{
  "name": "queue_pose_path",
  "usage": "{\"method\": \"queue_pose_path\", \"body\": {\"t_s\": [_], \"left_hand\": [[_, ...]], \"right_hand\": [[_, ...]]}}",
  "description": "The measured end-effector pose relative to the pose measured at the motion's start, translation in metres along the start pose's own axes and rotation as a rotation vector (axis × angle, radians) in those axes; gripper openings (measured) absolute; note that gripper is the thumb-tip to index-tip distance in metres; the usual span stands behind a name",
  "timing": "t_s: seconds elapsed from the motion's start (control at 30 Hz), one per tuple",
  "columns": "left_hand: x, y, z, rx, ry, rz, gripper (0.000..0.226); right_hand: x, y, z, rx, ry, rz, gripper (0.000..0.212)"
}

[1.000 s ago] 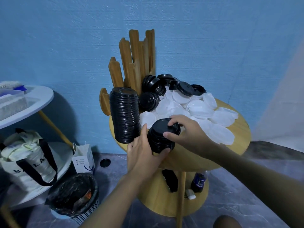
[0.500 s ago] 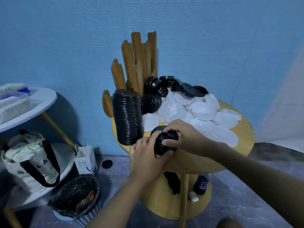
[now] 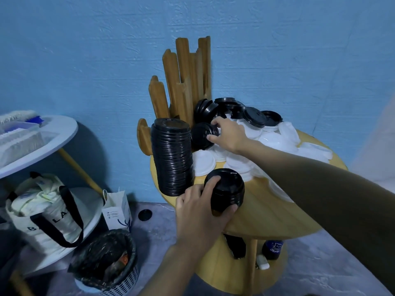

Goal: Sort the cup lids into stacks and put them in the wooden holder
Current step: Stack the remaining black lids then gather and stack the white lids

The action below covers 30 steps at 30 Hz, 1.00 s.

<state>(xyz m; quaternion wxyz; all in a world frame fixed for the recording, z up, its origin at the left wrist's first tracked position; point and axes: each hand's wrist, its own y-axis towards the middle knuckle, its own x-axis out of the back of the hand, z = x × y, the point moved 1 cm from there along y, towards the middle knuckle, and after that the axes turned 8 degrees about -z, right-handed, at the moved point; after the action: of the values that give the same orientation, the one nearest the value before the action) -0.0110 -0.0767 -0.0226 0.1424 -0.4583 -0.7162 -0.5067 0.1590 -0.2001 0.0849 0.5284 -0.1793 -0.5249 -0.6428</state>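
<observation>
Blue textured wall [image 3: 85,60] backs a round pale-wood surface [image 3: 267,210] heaped with glossy white plastic cup lids [image 3: 275,142], partly hidden by the right forearm [image 3: 320,189]. At its near rim the left hand [image 3: 198,212] curls around a short stack of ribbed black plastic lids [image 3: 227,189]. The right hand [image 3: 229,135] grips a smaller black stack [image 3: 201,136] lying sideways just beside a tall black lid column [image 3: 172,159], in front of the slatted wooden holder [image 3: 183,82].
</observation>
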Motion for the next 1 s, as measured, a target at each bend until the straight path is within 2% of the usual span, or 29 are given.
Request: {"method": "queue_pose_path", "body": {"t_s": [0.1,0.27,0.37,0.47,0.6,0.83,1.0], "left_hand": [[-0.001,-0.001,0.001,-0.01,0.004,-0.009,0.068],[-0.003,-0.002,0.001,-0.013,0.001,-0.031,0.068],[-0.003,-0.002,0.001,-0.005,0.006,-0.026,0.068],[-0.001,-0.002,0.001,-0.001,0.002,-0.012,0.067],[0.002,-0.001,-0.001,-0.001,-0.005,0.009,0.068],[0.004,-0.002,-0.003,0.008,0.009,0.026,0.069],[0.008,-0.001,-0.006,0.031,0.007,0.062,0.071]], "right_hand": [[-0.01,0.011,-0.004,-0.026,-0.044,-0.023,0.041],[-0.019,0.014,-0.003,-0.073,0.07,-0.084,0.034],[-0.021,0.011,0.0,-0.086,0.109,-0.085,0.022],[-0.018,0.009,0.005,-0.136,0.193,-0.072,0.019],[0.0,0.0,0.007,-0.148,0.434,-0.066,0.023],[0.044,-0.034,-0.005,-0.167,0.52,-0.168,0.019],[0.073,-0.071,-0.01,-0.244,0.707,-0.198,0.019]]}}
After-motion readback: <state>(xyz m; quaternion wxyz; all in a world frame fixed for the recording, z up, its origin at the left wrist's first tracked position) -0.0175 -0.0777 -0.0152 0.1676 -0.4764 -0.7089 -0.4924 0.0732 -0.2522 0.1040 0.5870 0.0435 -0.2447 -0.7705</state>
